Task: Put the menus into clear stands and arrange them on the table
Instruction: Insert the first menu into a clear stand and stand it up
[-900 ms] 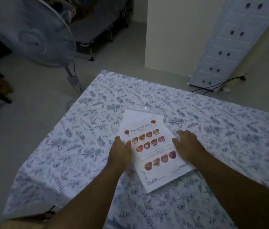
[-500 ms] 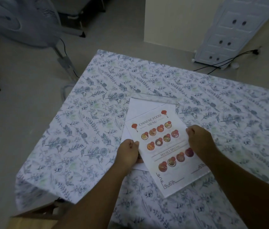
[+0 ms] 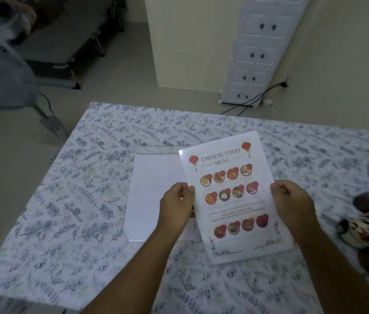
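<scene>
Over the tabletop [image 3: 70, 200] with its blue flowery cloth, the head camera shows two bare hands holding up one white paper menu with red food pictures and the words "Chinese Food Menu" [image 3: 235, 196]. The left hand [image 3: 176, 207] pinches the menu's left edge, fingers [image 3: 184, 192] pressed shut on the paper. The right hand [image 3: 292, 202] pinches the right edge the same way. The menu is lifted and tipped a little, its top leaning to the right.

Just beside it, to the left and partly under it, a plain white sheet [image 3: 154, 196] lies flat. A shiny clear edge [image 3: 156, 150] shows along the top of that sheet. It looks like the see-through plastic stand lying down, but it is hard to be sure.

To do this step well, I think the menu should be kept flat and tight between both hands so it does not bend. Then its short edge should line up straight with the stand's open slot and slide in slowly. At the far right, some blurry things sit on the cloth; I cannot tell what they are.
</scene>
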A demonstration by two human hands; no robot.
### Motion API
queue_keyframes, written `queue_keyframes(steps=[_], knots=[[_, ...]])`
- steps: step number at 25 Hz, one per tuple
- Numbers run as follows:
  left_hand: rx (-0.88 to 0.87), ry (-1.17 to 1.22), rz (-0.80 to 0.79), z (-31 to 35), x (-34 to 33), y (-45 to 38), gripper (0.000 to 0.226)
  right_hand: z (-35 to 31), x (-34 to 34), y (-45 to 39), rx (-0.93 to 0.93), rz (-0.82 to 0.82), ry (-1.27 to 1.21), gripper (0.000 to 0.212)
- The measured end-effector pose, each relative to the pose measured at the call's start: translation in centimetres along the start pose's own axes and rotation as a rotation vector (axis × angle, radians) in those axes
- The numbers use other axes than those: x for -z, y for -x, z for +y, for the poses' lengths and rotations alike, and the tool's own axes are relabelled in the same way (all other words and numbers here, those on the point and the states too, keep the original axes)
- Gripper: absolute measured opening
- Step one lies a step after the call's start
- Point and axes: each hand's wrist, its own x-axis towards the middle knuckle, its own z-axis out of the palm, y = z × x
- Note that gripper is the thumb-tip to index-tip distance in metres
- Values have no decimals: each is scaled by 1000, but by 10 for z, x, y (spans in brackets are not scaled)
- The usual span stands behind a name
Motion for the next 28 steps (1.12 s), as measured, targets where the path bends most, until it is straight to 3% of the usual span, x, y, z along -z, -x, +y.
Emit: queue_keyframes(steps=[5,9,16,28], knots=[[-262,-27,-43,37,-59,3,22,37,65,-11,61,165,-188,15],[-390,-77,-16,36,-85,1,21,62,70,-21,68,224,-239,19],[-481,-201,-18,31,-99,7,18,93,49,-15,21,245,-274,22],[-458,-264,30,27,-98,7,20,94,54,-14,98,227,-264,14]])
